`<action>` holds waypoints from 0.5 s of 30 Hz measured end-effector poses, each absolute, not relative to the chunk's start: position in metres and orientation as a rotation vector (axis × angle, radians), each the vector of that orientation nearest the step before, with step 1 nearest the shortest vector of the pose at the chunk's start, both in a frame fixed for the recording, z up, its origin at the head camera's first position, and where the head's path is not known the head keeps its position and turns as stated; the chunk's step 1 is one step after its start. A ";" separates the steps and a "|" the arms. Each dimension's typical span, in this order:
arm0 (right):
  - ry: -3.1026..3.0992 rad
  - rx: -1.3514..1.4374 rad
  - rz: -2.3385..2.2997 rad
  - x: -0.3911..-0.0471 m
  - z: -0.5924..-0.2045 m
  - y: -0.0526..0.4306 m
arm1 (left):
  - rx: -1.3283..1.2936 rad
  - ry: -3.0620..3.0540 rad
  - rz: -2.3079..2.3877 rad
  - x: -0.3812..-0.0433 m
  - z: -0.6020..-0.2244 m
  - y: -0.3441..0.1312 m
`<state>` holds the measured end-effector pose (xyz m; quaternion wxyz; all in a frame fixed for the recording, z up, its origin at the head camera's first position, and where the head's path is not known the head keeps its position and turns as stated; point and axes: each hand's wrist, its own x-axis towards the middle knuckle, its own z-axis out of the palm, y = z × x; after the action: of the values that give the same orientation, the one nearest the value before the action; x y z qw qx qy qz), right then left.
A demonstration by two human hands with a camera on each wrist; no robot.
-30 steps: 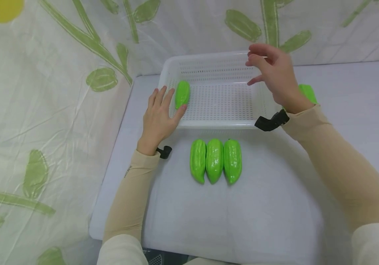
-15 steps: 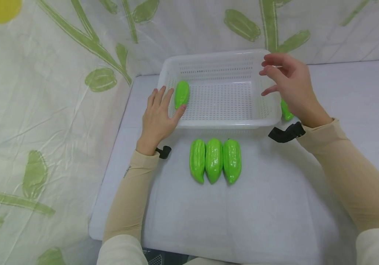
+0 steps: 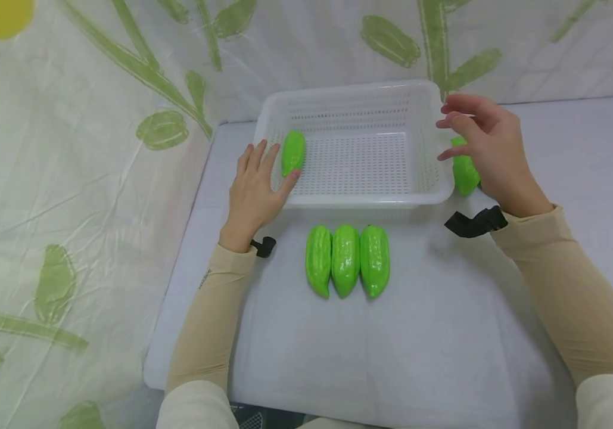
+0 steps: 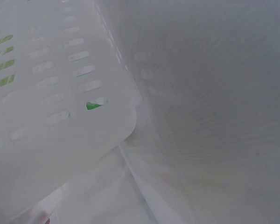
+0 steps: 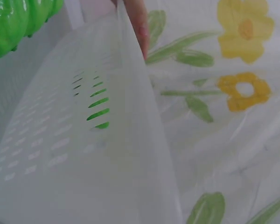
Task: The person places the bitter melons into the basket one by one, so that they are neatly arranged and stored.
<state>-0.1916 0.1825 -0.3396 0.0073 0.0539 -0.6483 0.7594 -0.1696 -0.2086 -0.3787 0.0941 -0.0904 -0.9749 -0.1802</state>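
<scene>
A white perforated plastic basket (image 3: 354, 199) stands at the back of the table, with one glossy green gourd-like vegetable (image 3: 293, 152) inside at its left. My left hand (image 3: 257, 193) lies over the basket's front left corner, fingers straight, holding nothing. My right hand (image 3: 494, 149) hovers by the basket's right rim with loosely bent fingers and nothing between them. Partly hidden by that hand, another green gourd (image 3: 464, 170) lies right of the basket. In front of it are three green gourds (image 3: 346, 261) side by side, pointed ends towards me.
The white-covered table (image 3: 392, 351) meets a flower-printed sheet (image 3: 108, 179) at the left and back. In the left wrist view the basket's slotted side (image 4: 60, 93) fills the left half. Its wall (image 5: 74, 163) also spans the right wrist view.
My right hand has moved from over the basket's right part rightward and slightly towards me, uncovering the gourd beside the basket. My left hand and the three front gourds stay put.
</scene>
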 end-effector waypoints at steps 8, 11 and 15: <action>-1.999 0.116 2.351 -0.191 -0.335 0.195 | -0.273 -2.888 -0.538 -0.170 -0.380 -0.210; -1.995 0.083 2.344 -0.192 -0.335 0.201 | -0.276 -2.884 -0.539 -0.170 -0.380 -0.210; -1.969 0.049 2.378 -0.193 -0.335 0.210 | -0.275 -2.886 -0.538 -0.170 -0.379 -0.210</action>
<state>-0.1934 0.2101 -0.3352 0.0269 0.0158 -0.6374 0.7699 -0.1698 -0.2096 -0.3791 0.0962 -0.0928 -0.9742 -0.1816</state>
